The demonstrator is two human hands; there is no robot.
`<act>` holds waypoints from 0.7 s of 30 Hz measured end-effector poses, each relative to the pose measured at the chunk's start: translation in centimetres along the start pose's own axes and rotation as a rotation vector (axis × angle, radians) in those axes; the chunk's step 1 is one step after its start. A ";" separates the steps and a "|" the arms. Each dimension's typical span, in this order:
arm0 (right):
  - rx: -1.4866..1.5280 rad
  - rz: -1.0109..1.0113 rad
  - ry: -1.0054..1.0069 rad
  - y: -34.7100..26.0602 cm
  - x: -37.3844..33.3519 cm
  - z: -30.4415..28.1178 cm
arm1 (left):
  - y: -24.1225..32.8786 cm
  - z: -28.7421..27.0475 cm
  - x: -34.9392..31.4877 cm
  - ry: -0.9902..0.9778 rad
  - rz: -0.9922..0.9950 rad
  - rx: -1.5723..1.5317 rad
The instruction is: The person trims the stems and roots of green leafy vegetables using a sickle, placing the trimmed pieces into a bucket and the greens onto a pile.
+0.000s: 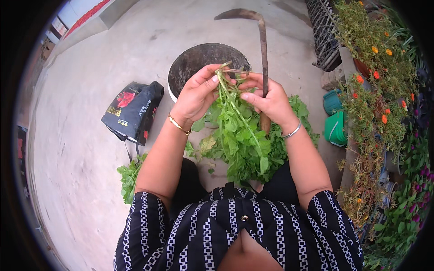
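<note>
Head view: at left, a black bag [131, 110] stands on the floor. Next, the left hand [199, 92] pinches thin stems of leafy greens [242, 140] at their upper end, near the dark-walled bucket [208, 52]. These greens hang between the forearms, above more leaves. The right hand [269, 99] holds a sickle [263, 49], its fingers also close at the stems; the curved blade points leftward beyond both hands. If this shared grip becomes loose, I think the handle could turn and bring the blade toward the left fingers.
</note>
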State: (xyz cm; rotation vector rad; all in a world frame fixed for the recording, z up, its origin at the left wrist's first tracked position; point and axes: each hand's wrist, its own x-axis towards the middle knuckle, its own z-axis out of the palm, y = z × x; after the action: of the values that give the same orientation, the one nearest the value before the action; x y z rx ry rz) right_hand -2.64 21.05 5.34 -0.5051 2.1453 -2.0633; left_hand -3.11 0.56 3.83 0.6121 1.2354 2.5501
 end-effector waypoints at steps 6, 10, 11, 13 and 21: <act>-0.044 0.125 -0.006 1.3 1.3 -0.8 | -1.1 -1.6 1.0 0.093 -0.036 -0.069; -0.201 0.036 0.146 1.4 1.8 -2.0 | -1.2 -1.9 1.7 0.178 -0.154 0.131; -0.260 -0.002 0.164 1.5 1.8 -2.2 | -1.3 -1.8 1.8 0.191 -0.178 0.192; -0.280 -0.038 0.193 1.6 1.9 -1.7 | -1.9 -1.1 2.2 0.137 -0.145 0.206; -0.104 0.001 0.331 2.2 1.8 -0.7 | -4.2 0.5 2.0 0.296 -0.167 0.497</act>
State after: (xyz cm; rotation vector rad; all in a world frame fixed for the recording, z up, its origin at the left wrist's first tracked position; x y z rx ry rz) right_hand -4.89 21.14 3.42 -0.1804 2.4386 -2.1721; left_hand -4.54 4.26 1.27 0.2029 1.9586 2.2529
